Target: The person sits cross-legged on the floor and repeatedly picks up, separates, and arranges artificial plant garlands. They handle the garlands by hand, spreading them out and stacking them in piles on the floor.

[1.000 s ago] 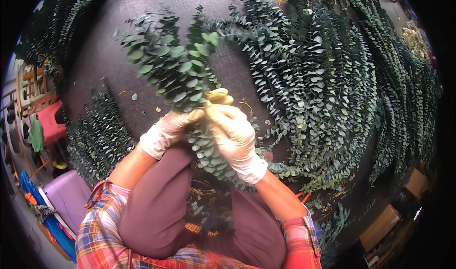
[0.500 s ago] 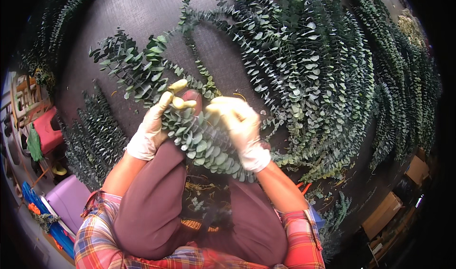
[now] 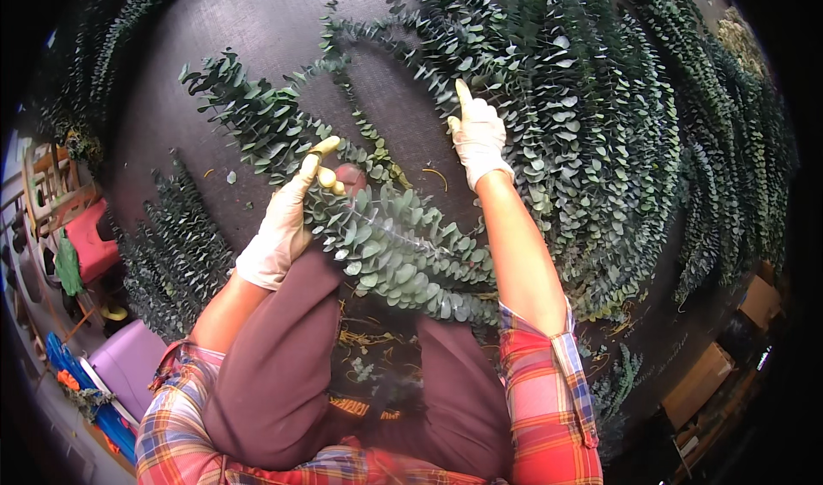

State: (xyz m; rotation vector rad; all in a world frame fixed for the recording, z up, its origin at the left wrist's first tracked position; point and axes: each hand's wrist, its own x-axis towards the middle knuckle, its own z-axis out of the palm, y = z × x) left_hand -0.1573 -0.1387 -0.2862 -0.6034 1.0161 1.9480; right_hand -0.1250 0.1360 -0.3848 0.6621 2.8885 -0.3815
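Branches (image 3: 390, 241) with round green leaves lie over the person's lap, around the middle of the dark floor (image 3: 249, 14); the left hand (image 3: 291, 206) has its grip clamped on their upper end, and a second leafy part (image 3: 249, 112) shows beyond it, slanting toward the floor's left edge; whether both parts make one bunch I cannot tell. The right hand (image 3: 480, 138) is at the left side of the big pile (image 3: 583, 142), which spreads toward the floor's right edge; its grip is apart, forefinger stretched out, other fingers curled, nothing seen between finger and thumb; I cannot tell if the fingertip touches a leaf.

To do this well, I would let the left hand bear the bunch by its stems rather than its leaves; firm enough to stop slipping, light enough to spare bruising. For the right hand, I would slide the forefinger beneath a single stem and close the thumb close to it; the pile's stems overlap tightly, so a hasty tug could drag neighbours along or strip leaves. A loose sprig (image 3: 367, 134) lies between the hands and might snag; the right forearm (image 3: 519, 245) passes beside the bunch's lower end, so a raised elbow would help.
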